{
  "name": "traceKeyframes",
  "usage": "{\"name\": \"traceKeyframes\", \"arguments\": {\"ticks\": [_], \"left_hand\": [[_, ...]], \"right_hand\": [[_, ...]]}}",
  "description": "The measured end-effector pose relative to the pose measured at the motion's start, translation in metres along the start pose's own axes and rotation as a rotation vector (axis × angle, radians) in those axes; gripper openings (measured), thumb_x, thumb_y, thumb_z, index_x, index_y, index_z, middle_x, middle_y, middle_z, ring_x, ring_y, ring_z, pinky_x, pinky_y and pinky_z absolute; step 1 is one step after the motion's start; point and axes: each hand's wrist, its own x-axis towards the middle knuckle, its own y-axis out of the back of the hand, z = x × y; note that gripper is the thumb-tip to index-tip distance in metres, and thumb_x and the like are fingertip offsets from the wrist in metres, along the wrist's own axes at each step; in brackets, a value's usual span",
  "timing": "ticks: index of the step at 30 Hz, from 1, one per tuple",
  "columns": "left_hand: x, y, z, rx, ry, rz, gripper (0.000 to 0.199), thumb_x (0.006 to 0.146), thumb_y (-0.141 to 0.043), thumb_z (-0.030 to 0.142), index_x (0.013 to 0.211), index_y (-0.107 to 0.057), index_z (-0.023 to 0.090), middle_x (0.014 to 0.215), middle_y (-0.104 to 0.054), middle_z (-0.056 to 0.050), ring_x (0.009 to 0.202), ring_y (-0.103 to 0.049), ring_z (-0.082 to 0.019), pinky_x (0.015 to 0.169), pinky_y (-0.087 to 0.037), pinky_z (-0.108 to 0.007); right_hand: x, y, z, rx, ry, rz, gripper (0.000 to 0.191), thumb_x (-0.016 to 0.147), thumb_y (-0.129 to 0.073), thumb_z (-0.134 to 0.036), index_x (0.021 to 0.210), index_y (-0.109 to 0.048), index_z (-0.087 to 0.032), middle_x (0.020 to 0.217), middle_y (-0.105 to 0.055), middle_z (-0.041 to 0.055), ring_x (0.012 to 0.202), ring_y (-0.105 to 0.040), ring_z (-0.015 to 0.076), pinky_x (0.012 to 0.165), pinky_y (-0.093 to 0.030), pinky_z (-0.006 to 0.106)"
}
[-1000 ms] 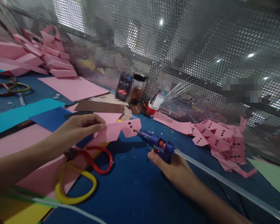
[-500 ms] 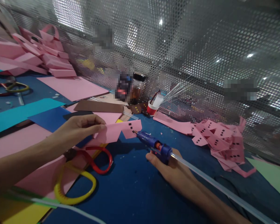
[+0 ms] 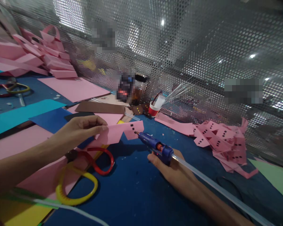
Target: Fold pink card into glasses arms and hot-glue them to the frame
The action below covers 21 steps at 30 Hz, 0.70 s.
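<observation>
My left hand [image 3: 89,127] pinches the left end of a pink paper strip [image 3: 114,133] with a notch in its lower edge and small black squares near its right end. My right hand [image 3: 172,166] is wrapped round a blue glue gun [image 3: 153,144], a long clear glue stick [image 3: 202,174] sticking out of its back. The gun's tip points left and meets the strip by the black squares. Scissors with a red and a yellow handle [image 3: 76,185] lie below my left hand, on pink paper.
Pink strips with black squares [image 3: 226,141] are heaped at the right. Beyond the strip stand a red and white cup [image 3: 153,110] and a jar [image 3: 139,88]. More pink paper [image 3: 54,59] and other scissors [image 3: 11,88] lie at the left, before a perforated metal screen [image 3: 179,47].
</observation>
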Motion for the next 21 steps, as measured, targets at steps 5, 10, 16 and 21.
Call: {"name": "traceKeyframes", "arguments": {"ticks": [5, 10, 16, 21], "left_hand": [[0.0008, 0.0010, -0.0005, 0.004, -0.002, 0.003, 0.032, 0.081, -0.073, 0.053, 0.085, -0.071, 0.021, 0.079, -0.064, 0.000, 0.073, -0.056, -0.016, 0.064, -0.044, -0.026], [0.0000, 0.0022, -0.0003, 0.006, -0.006, -0.007, 0.033, 0.082, -0.072, 0.054, 0.086, -0.072, 0.022, 0.081, -0.064, 0.000, 0.073, -0.056, -0.015, 0.064, -0.044, -0.025], [0.0000, 0.0014, 0.0014, 0.004, -0.011, 0.010, 0.034, 0.081, -0.073, 0.055, 0.088, -0.073, 0.021, 0.083, -0.066, 0.000, 0.074, -0.056, -0.015, 0.066, -0.045, -0.025], [-0.0004, 0.0012, 0.0027, 0.001, -0.011, 0.016, 0.033, 0.081, -0.073, 0.054, 0.087, -0.072, 0.021, 0.083, -0.066, -0.001, 0.075, -0.056, -0.016, 0.067, -0.045, -0.026]], "right_hand": [[-0.0014, 0.0000, 0.0021, -0.026, -0.003, 0.016, 0.037, 0.095, -0.060, -0.053, 0.073, -0.058, -0.023, 0.067, -0.055, -0.0003, 0.060, -0.048, 0.0146, 0.057, -0.040, 0.030], [-0.0004, -0.0011, 0.0043, -0.038, 0.006, 0.036, 0.036, 0.096, -0.060, -0.051, 0.074, -0.060, -0.023, 0.070, -0.059, 0.0007, 0.064, -0.052, 0.0157, 0.062, -0.042, 0.031], [-0.0007, -0.0009, 0.0032, -0.040, 0.021, 0.030, 0.038, 0.097, -0.059, -0.051, 0.072, -0.058, -0.022, 0.069, -0.057, -0.0003, 0.063, -0.050, 0.0149, 0.061, -0.041, 0.030], [-0.0004, -0.0013, 0.0023, -0.036, 0.020, 0.023, 0.040, 0.096, -0.060, -0.051, 0.068, -0.052, -0.023, 0.066, -0.053, -0.0016, 0.061, -0.047, 0.0140, 0.060, -0.040, 0.030]]}}
